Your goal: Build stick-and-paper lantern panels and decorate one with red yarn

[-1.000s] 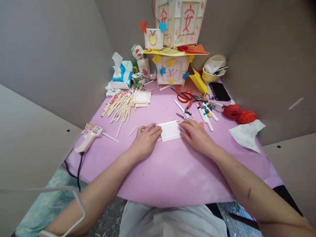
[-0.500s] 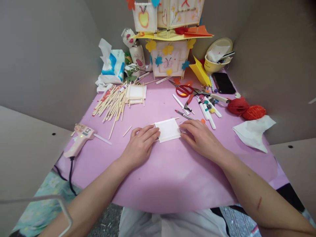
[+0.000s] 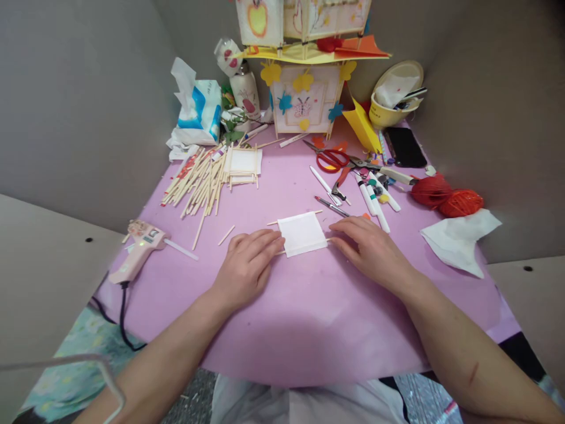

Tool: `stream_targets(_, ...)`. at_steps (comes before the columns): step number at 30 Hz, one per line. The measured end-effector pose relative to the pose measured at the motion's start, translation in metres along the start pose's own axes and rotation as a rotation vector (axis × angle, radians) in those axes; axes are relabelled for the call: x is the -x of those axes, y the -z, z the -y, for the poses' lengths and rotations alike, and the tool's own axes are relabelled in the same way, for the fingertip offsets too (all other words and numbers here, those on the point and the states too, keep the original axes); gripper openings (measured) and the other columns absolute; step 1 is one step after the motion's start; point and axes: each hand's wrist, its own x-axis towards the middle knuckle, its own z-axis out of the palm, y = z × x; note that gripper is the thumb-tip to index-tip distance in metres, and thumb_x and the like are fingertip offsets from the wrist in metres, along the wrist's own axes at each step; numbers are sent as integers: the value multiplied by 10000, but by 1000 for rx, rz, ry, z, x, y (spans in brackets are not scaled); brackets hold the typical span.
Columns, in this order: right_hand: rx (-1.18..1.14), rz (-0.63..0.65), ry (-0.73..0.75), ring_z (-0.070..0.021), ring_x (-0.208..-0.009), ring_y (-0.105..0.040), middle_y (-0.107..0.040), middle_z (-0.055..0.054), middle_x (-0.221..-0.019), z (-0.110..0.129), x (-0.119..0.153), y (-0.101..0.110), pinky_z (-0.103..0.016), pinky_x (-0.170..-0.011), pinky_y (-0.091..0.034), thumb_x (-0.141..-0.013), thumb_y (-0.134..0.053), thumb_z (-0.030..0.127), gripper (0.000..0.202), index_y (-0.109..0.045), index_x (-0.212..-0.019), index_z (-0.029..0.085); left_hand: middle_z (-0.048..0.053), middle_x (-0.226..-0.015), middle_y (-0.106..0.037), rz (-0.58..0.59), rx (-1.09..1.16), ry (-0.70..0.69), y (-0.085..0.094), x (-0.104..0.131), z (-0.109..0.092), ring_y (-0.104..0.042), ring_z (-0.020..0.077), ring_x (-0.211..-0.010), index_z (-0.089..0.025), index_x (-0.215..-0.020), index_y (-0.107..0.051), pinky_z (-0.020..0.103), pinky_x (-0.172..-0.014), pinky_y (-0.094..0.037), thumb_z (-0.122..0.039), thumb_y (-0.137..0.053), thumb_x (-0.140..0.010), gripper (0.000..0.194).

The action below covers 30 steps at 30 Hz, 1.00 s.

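A white sheet (image 3: 302, 234) stretched over thin wooden sticks lies on the pink tabletop (image 3: 282, 318) between my hands, stick ends poking out at both sides. My left hand (image 3: 251, 265) rests at its left edge, palm down, fingertips over the lower left stick end. At the right, my right hand (image 3: 368, 250) is open, thumb and index finger apart, with a fingertip beside the lower right stick end. Whether that finger touches the stick is hard to tell.
Wooden sticks (image 3: 198, 182) and a small frame (image 3: 242, 164) lie back left, a glue gun (image 3: 139, 250) at left. A decorated paper house (image 3: 304, 100) stands behind. Red scissors (image 3: 332, 160), markers (image 3: 373, 203), red yarn (image 3: 461, 203) and a phone (image 3: 404, 147) are at right.
My right hand has moved slightly right, off the sheet's edge, uncovering its right side. My left hand stays at the left edge. The camera view has shifted a little.
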Motion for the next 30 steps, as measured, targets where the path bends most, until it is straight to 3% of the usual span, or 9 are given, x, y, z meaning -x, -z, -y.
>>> stream_targets(3, -7, -5, 6, -242, -994, -616, -681, -84, -1062, -1, 1, -2, -408, -873, -495, -923, -543, 222, 185, -626, -1085, 198, 118, -1276, -611, -143, -125, 213, 18, 6, 11, -545, 240, -1211, -214, -1252, -574, 414, -994, -399, -108, -503, -864, 409)
stream_targets(6, -16, -11, 17, -237, -996, -619, -683, -79, -1066, -4, 1, -4, -397, -864, -497, -927, -534, 231, 171, -629, -1067, 206, 159, -1384, -503, -170, -360, 618, 44, 22, 31, -456, 325, -1293, -189, -1304, -551, 506, -1070, -346, -207, -540, -850, 455)
stream_targets(9, -14, -4, 31, -238, -990, -622, -686, -73, -1064, -7, 2, -5, -390, -851, -496, -939, -517, 253, 163, -634, -1045, 211, 259, -1386, -466, -57, -527, 1005, 70, 45, 54, -421, 451, -1288, -103, -1388, -460, 634, -1003, -366, -302, -543, -838, 591)
stream_targets(13, -22, 22, 20, -230, -977, -625, -686, -64, -1063, -9, 2, -7, -379, -841, -493, -944, -507, 268, 168, -638, -1035, 216, 308, -1295, -516, 179, -559, 1263, 87, 70, 81, -476, 487, -1220, -65, -1402, -421, 643, -933, -419, -319, -520, -829, 634)
stream_targets(16, -49, 28, -15, -216, -970, -626, -684, -54, -1055, -10, 1, -9, -365, -839, -494, -945, -500, 272, 173, -637, -1035, 218, 334, -1277, -506, 259, -540, 1334, 86, 78, 94, -470, 494, -1219, -49, -1390, -419, 610, -912, -435, -361, -482, -850, 627)
stream_targets(19, -63, 29, -41, -214, -956, -631, -686, -53, -1039, -12, 0, -9, -362, -829, -495, -943, -495, 278, 178, -641, -1023, 217, 345, -1243, -516, 279, -548, 1320, 83, 79, 98, -465, 486, -1223, -18, -1334, -458, 579, -914, -436, -370, -473, -846, 602)
stream_targets(25, -72, 13, -30, -214, -939, -640, -691, -56, -1032, -12, 0, -7, -361, -804, -497, -938, -488, 281, 189, -650, -1014, 219, 292, -1123, -582, 94, -533, 1278, 78, 86, 83, -583, 434, -1066, -6, -1250, -532, 515, -858, -472, -435, -511, -811, 615)
stream_targets(30, -76, -16, -30, -218, -915, -650, -694, -66, -1034, -10, 1, -5, -361, -774, -498, -935, -489, 283, 202, -656, -1029, 216, 197, -945, -638, 3, -496, 1174, 80, 96, 65, -613, 355, -915, -106, -976, -637, 436, -763, -476, -452, -470, -835, 409)
